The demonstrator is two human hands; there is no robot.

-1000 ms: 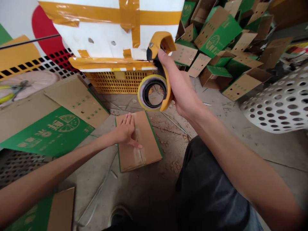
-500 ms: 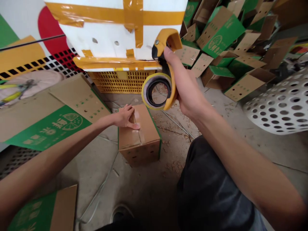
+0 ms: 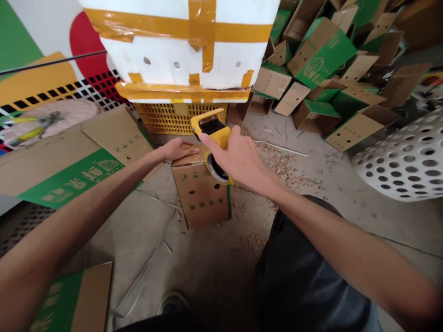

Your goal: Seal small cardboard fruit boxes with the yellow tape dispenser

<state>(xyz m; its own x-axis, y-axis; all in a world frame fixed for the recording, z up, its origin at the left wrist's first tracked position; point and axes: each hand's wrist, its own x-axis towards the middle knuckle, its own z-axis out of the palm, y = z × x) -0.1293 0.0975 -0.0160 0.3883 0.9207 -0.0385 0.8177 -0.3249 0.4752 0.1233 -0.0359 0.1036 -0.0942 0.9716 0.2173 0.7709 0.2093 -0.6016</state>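
Note:
My right hand (image 3: pixel 235 159) is shut around the handle of a yellow tape dispenser (image 3: pixel 211 129), which carries a roll of packing tape (image 3: pixel 216 168) partly hidden behind my fingers. The dispenser hangs just over a green-edged cardboard box (image 3: pixel 200 196), whose front has several punched holes and small printed marks. My left hand (image 3: pixel 178 150) lies flat along the box's top far edge, fingers pointing right. The taped top of the box is mostly out of sight at this angle.
Overhead looms a white box (image 3: pixel 180 50) bound with yellow tape, above a yellow plastic crate (image 3: pixel 180 117). Flattened cartons (image 3: pixel 79 170) lie left, and a heap of green-printed cartons (image 3: pixel 321 50) rises right. A white perforated basket (image 3: pixel 404 157) stands right. Wood shavings (image 3: pixel 280 161) litter the concrete floor.
The box has tipped toward me, so its holed side now faces me. My right hand has dropped the dispenser down and left, over the box. My left hand has shifted to the box's far edge.

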